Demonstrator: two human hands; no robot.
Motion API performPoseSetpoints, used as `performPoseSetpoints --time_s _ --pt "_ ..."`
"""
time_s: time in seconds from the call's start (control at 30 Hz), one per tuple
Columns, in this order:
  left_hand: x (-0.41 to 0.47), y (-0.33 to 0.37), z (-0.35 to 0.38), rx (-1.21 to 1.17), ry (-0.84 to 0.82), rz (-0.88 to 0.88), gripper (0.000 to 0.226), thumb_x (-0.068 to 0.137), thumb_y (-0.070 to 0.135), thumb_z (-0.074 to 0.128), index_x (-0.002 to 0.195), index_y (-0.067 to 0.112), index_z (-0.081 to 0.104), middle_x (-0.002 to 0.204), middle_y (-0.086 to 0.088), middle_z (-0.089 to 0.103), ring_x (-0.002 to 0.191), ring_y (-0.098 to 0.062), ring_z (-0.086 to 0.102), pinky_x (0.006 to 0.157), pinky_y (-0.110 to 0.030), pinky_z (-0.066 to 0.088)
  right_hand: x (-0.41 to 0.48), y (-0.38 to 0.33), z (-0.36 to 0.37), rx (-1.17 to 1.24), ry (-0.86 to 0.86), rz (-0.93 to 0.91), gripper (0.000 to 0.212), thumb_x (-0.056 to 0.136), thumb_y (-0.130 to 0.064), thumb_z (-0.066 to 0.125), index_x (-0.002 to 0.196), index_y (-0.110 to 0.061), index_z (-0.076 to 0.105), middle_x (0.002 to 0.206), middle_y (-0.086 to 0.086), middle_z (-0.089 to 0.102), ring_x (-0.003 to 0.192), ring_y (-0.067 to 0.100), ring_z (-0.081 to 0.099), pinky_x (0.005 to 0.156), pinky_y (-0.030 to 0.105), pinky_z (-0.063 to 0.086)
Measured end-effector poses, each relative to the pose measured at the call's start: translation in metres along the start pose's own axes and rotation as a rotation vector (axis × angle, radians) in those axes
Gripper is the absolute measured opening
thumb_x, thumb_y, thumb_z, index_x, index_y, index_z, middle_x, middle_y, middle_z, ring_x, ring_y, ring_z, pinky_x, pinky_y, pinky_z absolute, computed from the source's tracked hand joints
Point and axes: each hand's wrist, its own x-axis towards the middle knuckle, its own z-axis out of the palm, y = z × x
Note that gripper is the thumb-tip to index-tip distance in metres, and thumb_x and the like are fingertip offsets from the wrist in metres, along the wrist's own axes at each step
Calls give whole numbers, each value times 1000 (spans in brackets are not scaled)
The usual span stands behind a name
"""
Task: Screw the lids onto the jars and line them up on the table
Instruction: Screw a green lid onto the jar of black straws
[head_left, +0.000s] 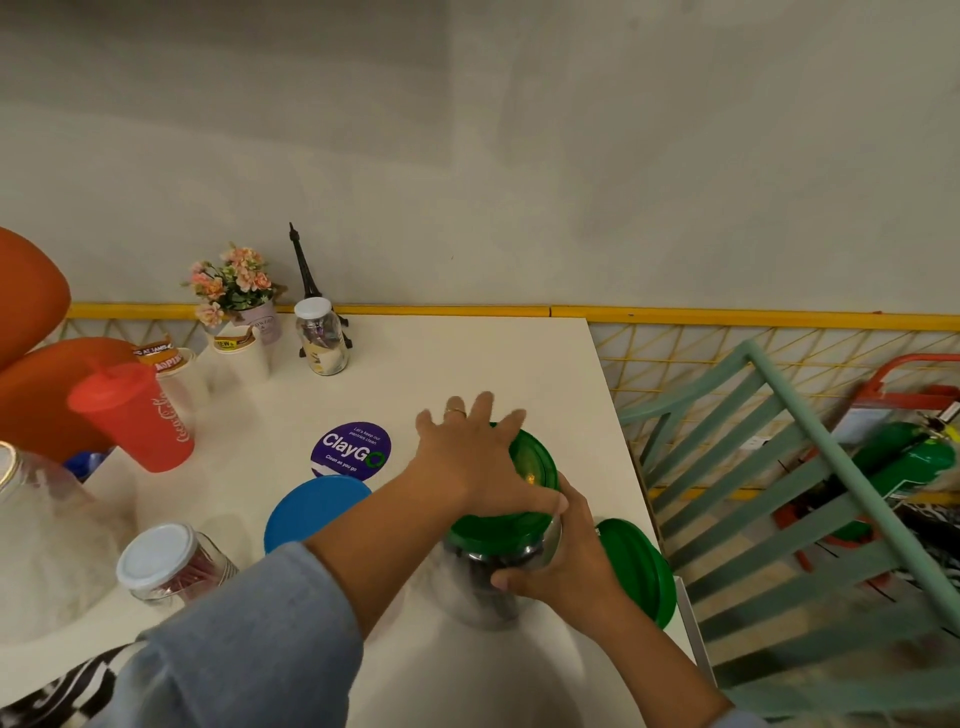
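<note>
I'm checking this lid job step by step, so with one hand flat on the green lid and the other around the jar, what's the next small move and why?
Probably twist the green lid down with the left hand while the right hand steadies the jar. The palm lies flat on the lid, and the lid looks slightly tilted, so it may not be fully threaded yet.

Quick count: three green lids (530, 462) right of centre (one's mostly hidden behind the right hand), one blue lid (311, 512), two white-capped jars (166, 566), one red cup (137, 415) at left, two hands (467, 457).
</note>
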Motion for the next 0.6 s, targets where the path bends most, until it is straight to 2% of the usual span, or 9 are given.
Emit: performPoseSetpoints --time_s 0.1,0.2,0.27,0.33,0.43,0.5,0.53,0.6 --pt "-6 9 0 31 3 -158 105 64 86 41 147 29 13 148 -12 27 137 -39 26 105 -56 28 1 3 0 22 -3 -2 115 48 -20 91 138 -32 22 132 -14 34 118 5 36 89 13 36" --pt "-6 13 -1 10 -15 -125 96 69 77 49 146 29 17 143 -12 32 132 -37 32 102 -53 31 1 4 1 28 2 -8 113 46 -19 91 135 -35 23 131 -13 36 117 6 39 81 7 38" --pt "-6 12 -4 5 -42 -63 94 70 69 55 146 33 14 146 -10 28 135 -37 26 105 -56 25 2 5 2 32 7 -23 111 45 -20 92 131 -39 24 131 -13 37 116 6 40 81 7 38" --pt "-5 9 -6 -11 -102 4 95 71 59 61 147 39 7 152 -7 20 140 -37 17 111 -61 16 3 5 1 28 12 -30 112 43 -23 92 132 -38 25 133 -10 38 118 8 40 90 15 39" --pt "-5 0 -6 -38 -193 96 103 72 49 68 145 44 -4 159 0 -1 145 -35 -7 112 -64 0 2 6 1 21 13 -29 114 42 -25 91 134 -35 25 133 -9 38 120 9 39 95 20 39" --pt "-5 -4 -5 -73 -188 77 107 70 60 66 145 44 -9 160 2 -11 145 -35 -16 112 -64 -4 3 6 1 22 10 -28 116 40 -29 91 136 -35 24 133 -10 38 120 8 39 96 21 39" --pt "-4 -4 -5 -89 -164 37 107 68 69 61 145 43 -9 160 1 -11 145 -36 -14 112 -64 -2 2 5 1 19 8 -26 117 41 -29 91 136 -34 24 133 -11 37 119 7 39 95 20 39" --pt "-4 -1 -2 -90 -102 -81 108 64 84 48 147 40 -4 160 -5 2 145 -40 2 112 -64 7 1 4 1 14 4 -27 115 46 -24 91 137 -31 23 130 -14 35 117 4 37 92 14 36"
